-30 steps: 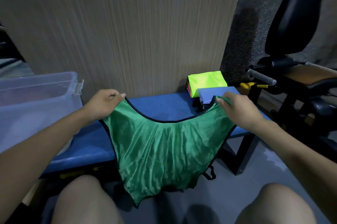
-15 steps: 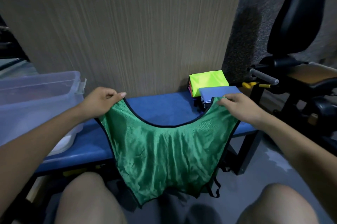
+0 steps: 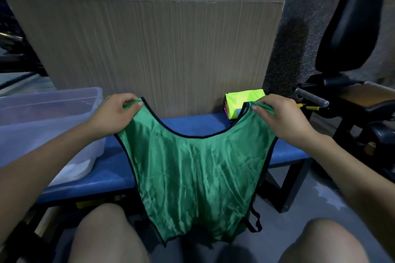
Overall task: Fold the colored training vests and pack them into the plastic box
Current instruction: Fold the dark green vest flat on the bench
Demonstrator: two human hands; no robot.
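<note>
A shiny green training vest (image 3: pixel 196 177) with black trim hangs spread out in front of me, its lower edge dangling between my knees. My left hand (image 3: pixel 116 114) pinches its left shoulder strap and my right hand (image 3: pixel 277 117) pinches the right one, both held above the blue bench (image 3: pixel 188 122). A clear plastic box (image 3: pixel 47 121) stands on the bench's left end. A stack of folded vests (image 3: pixel 243 100), neon yellow on top, sits at the bench's far right, partly hidden by the green vest and my right hand.
A tall wood-grain panel (image 3: pixel 160 49) rises directly behind the bench. A black gym machine with padded seat (image 3: pixel 361 100) stands to the right. My bare knees (image 3: pixel 106 235) are at the bottom, over grey floor.
Both hands have lifted the vest higher and pulled it flatter, so it hangs more smoothly. The light blue folded vest is now mostly hidden behind my right hand.
</note>
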